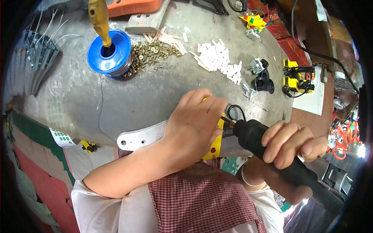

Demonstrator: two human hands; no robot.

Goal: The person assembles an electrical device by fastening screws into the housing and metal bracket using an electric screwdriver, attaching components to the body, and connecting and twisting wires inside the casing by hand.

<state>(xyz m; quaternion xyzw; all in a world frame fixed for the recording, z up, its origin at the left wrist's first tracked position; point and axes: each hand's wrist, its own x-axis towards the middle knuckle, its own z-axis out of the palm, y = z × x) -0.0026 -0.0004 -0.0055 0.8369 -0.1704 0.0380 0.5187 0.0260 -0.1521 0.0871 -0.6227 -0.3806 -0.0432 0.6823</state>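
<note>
My right hand (289,145) is wrapped round a black electric screwdriver (254,134), lying slantwise. Its bit points left at a yellow part (215,149) near the table's front edge. Curled over that part is my left hand (196,116), its fingers bent and pressed together on it; its palm side is hidden. Whether the bit touches a screw cannot be seen. A white metal strip with holes (142,136) sticks out left from beneath my left hand and wrist. Beside the bit, a loop of black cable (236,112) comes out near the yellow part.
A blue solder spool (99,58) holds a wooden-handled tool (99,19). Beside it are a heap of brass screws (151,56) and scattered white pieces (221,58). Black parts (264,79) and yellow pieces with cables (293,83) lie right. Wired metal parts (39,54) stand left.
</note>
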